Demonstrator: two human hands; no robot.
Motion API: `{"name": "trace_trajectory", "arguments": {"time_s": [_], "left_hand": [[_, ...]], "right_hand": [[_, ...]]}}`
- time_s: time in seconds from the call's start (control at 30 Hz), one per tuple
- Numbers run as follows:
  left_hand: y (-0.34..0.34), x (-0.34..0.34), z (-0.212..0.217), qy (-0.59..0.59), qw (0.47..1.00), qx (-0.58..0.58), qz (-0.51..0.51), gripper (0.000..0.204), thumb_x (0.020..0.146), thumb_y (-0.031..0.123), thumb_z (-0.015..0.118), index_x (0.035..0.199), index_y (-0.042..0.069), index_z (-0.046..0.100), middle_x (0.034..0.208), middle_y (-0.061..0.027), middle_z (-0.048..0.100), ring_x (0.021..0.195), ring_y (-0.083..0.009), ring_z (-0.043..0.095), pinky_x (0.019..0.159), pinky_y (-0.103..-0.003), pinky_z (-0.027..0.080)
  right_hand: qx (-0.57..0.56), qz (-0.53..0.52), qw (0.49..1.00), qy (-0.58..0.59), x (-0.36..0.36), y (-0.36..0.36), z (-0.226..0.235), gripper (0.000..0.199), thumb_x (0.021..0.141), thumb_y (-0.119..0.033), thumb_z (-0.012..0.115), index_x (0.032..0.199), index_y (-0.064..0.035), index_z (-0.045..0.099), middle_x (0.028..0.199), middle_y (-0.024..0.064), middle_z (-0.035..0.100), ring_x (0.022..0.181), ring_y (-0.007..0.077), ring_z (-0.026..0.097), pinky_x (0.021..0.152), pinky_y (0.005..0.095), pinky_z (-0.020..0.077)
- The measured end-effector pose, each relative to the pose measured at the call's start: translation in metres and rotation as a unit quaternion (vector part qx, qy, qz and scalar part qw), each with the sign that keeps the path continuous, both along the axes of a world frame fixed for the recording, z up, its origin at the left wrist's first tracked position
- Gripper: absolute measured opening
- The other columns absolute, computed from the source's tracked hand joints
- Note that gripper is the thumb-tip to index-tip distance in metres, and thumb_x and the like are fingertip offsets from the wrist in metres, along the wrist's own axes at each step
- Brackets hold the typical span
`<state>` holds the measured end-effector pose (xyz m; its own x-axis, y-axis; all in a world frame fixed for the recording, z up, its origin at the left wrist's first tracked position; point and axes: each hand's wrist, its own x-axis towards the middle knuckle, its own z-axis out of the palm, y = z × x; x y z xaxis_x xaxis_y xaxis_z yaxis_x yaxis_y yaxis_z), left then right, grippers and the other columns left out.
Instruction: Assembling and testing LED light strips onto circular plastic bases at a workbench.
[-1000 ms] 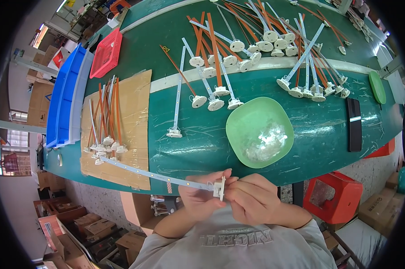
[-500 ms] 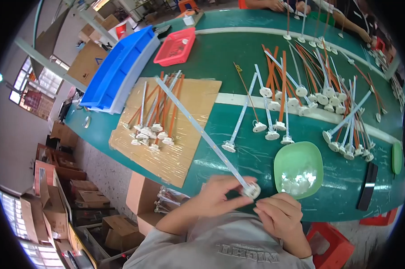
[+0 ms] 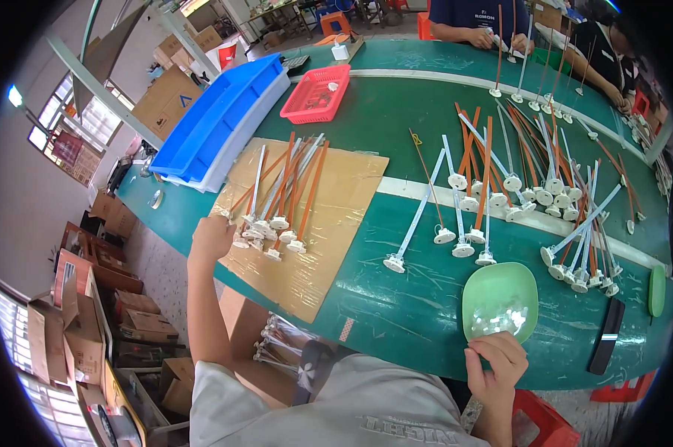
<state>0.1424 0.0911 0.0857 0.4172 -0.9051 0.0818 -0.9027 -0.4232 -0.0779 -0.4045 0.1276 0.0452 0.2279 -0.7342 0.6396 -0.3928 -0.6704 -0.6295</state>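
Observation:
My left hand (image 3: 213,237) is closed at the left edge of the cardboard sheet (image 3: 336,246). Its fingertips pinch the white round base of an orange strip (image 3: 260,182), the outermost of a bundle of orange and silvery strips with white bases lying there. At the near rim of the green bowl (image 3: 497,287), my right hand (image 3: 498,361) has its thumb and fingers drawn together. Whatever is between them, if anything, is hidden. Small shiny pieces (image 3: 497,320) lie in the bowl.
Blue trays (image 3: 217,119) and a red basket (image 3: 318,93) stand at the back left. More strips with bases (image 3: 553,182) lie to the right, near a black bar (image 3: 608,335). Below the table edge, a carton (image 3: 243,316) holds strips. Two people (image 3: 474,18) work across the table.
My left hand has moved left from in front of my body to the bundle; the silvery strip it held is out of it. My right hand has shifted to the bowl's near rim. The view has shifted.

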Motion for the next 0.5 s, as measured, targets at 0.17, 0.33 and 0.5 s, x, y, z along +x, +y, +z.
{"name": "trace_trajectory", "arguments": {"time_s": [0.17, 0.33, 0.5], "left_hand": [[-0.004, 0.013, -0.014, 0.017, 0.999, -0.034, -0.02, 0.023, 0.087, 0.019, 0.067, 0.091, -0.004, 0.071, 0.088, -0.0262, 0.07, 0.085, -0.0449, 0.067, 0.078, -0.047, 0.055], [-0.016, -0.053, 0.011, -0.042, 0.989, -0.144, 0.009, 0.025, 0.088, 0.019, 0.067, 0.103, 0.0, 0.069, 0.092, -0.0234, 0.069, 0.088, -0.0411, 0.067, 0.076, -0.047, 0.054], [-0.043, -0.156, 0.003, 0.083, 0.929, -0.198, -0.3, 0.025, 0.087, 0.02, 0.07, 0.103, 0.001, 0.068, 0.093, -0.02, 0.069, 0.081, -0.0394, 0.066, 0.072, -0.045, 0.054]], "right_hand": [[0.009, 0.008, 1.0, -0.008, 0.004, 0.001, 0.002, 0.014, 0.068, 0.004, 0.074, 0.08, -0.0023, 0.068, 0.076, 0.0101, 0.07, 0.064, 0.0253, 0.065, 0.06, 0.0323, 0.0504], [0.009, 0.002, 1.0, -0.006, 0.003, 0.002, 0.001, 0.014, 0.069, 0.002, 0.075, 0.08, -0.0021, 0.068, 0.076, 0.0103, 0.07, 0.063, 0.0248, 0.066, 0.06, 0.0318, 0.0508], [0.005, 0.013, 1.0, 0.001, 0.005, 0.002, 0.002, 0.018, 0.066, 0.001, 0.079, 0.082, -0.0025, 0.071, 0.079, 0.0096, 0.07, 0.064, 0.0247, 0.066, 0.057, 0.0317, 0.0523]]}}
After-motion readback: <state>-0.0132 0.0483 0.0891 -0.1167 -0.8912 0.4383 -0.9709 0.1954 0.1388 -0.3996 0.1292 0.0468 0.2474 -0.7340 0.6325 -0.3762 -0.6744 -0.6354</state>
